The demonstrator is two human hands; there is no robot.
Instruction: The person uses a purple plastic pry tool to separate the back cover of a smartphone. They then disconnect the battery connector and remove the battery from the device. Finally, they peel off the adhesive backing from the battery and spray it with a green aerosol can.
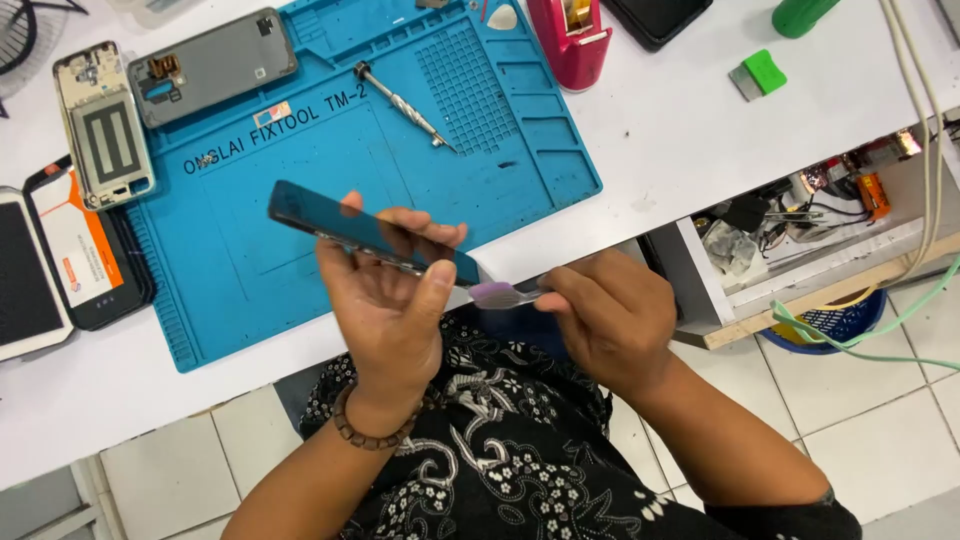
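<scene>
My left hand [392, 300] grips a dark smartphone [345, 226], held edge-up and tilted above the front edge of the blue work mat [250, 240]. My right hand [610, 315] pinches a thin purple plastic pry card [497, 294], whose tip meets the phone's lower right corner. A bead bracelet sits on my left wrist. Both hands hover over the edge of the white table [660, 130], above my lap in patterned black-and-white cloth.
On the mat lie a silver screwdriver [402, 103] and a grey phone back cover [212, 66]. A phone frame [103, 125] and other phones rest at the left. A pink tape dispenser [572, 38], a green-and-grey scraper [758, 76] and a cluttered shelf [800, 215] are on the right.
</scene>
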